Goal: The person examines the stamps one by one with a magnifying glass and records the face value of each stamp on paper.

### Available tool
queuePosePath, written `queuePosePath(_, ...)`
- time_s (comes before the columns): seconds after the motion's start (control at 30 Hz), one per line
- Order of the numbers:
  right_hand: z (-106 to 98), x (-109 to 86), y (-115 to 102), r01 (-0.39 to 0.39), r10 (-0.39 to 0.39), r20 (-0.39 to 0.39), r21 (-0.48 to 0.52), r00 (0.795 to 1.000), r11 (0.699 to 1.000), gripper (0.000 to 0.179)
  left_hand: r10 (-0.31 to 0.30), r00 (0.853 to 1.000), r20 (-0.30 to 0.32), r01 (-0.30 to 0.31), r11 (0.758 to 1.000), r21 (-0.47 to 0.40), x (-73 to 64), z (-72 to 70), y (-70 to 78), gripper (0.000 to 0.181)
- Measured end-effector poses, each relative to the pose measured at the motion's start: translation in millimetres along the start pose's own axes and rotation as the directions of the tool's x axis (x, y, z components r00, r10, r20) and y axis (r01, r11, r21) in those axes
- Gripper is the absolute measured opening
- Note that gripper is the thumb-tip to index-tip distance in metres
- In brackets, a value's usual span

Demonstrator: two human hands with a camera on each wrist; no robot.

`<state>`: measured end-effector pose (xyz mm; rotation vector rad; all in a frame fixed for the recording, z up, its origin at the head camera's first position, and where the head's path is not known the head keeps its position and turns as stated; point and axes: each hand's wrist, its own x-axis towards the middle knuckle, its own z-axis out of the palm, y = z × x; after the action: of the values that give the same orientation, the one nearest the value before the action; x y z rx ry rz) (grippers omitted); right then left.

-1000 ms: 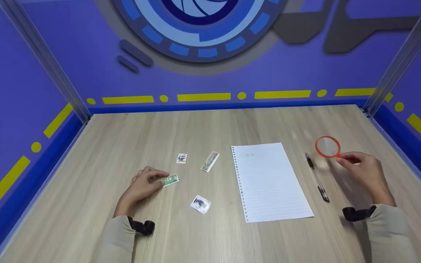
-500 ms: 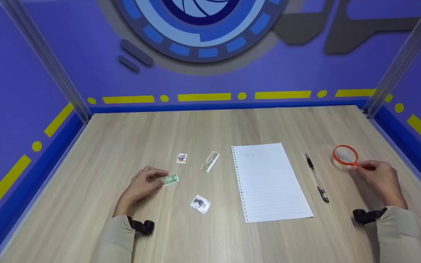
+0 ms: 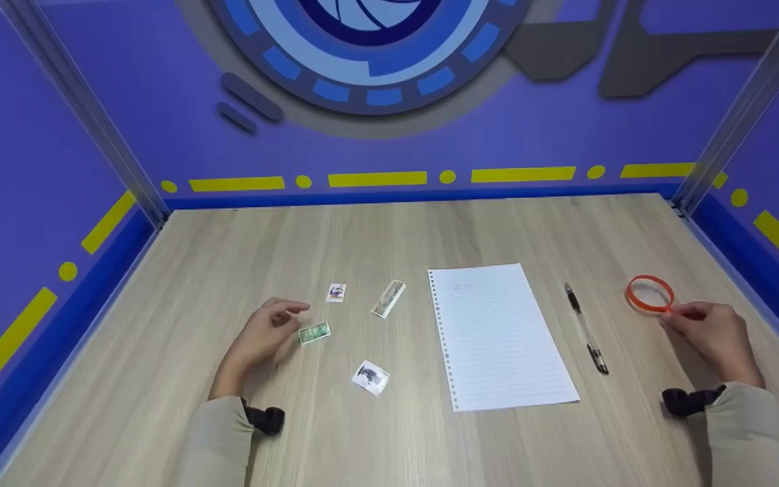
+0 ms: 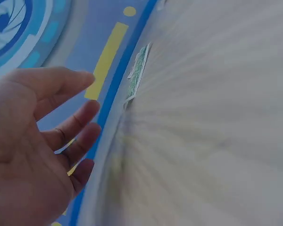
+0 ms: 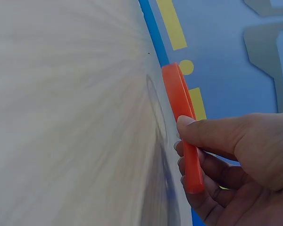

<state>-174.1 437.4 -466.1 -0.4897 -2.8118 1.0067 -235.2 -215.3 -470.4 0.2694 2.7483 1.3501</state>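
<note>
My right hand [image 3: 717, 338] pinches the handle of an orange-rimmed magnifying glass [image 5: 179, 94] between thumb and fingers, at the right side of the table. Its lens ring is tilted over the tabletop. My left hand [image 3: 264, 335], its fingers loosely bent, hovers just beside a green postage stamp [image 3: 314, 333] and holds nothing. In the left wrist view that stamp [image 4: 137, 75] lies apart from the fingertips. Around it lie a small stamp with a colourful figure [image 3: 336, 293], a long narrow stamp [image 3: 388, 299] and a white stamp with a dark picture [image 3: 370, 377].
A lined sheet of paper [image 3: 504, 338] with punched holes lies right of the stamps, with faint writing near its top. Between the paper and my right hand is a black-capped clear pen [image 3: 586, 331]. Blue panels [image 3: 376, 149] wall the wooden table [image 3: 281, 237] at back and sides.
My right hand has carried the magnifying glass rightward and toward me, tilting its ring flatter. My left fingers have let go of the green stamp and lifted slightly off it.
</note>
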Motion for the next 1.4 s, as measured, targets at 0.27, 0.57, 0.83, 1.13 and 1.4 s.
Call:
queuePosePath(0.27, -6, 1.0, 5, -0.044, 0.044, 0.020, 0.007, 0.999, 0.999, 0.048, 0.167, 0.985, 0.033, -0.167, 0.986, -0.003, -1.4, 24.9, 49.8, 0.032)
queuePosePath(0.57, -6, 1.7, 10, -0.038, 0.038, 0.009, -0.019, 0.999, 0.999, 0.049, 0.303, 0.924, 0.234, -0.295, 0.953, -0.066, -6.7, 69.7, 93.7, 0.044)
queuePosePath(0.83, -6, 1.2, 14, -0.039, 0.039, 0.025, -0.004, 0.999, 0.999, 0.051, 0.342, 0.859, 0.380, -0.370, 0.929, -0.001, -6.2, 107.1, 113.2, 0.047)
queuePosePath(1.13, -6, 0.5, 16, 0.040, -0.041, -0.026, -0.045, 0.999, 0.998, 0.048, 0.374, 0.803, 0.464, -0.436, 0.900, 0.028, -5.2, 139.7, 123.6, 0.047)
queuePosePath(1.4, -6, 0.5, 16, 0.021, -0.022, -0.010, -0.047, 1.000, 0.999, 0.047, 0.374, 0.801, 0.467, -0.442, 0.896, 0.041, -3.1, 155.7, 124.8, 0.047)
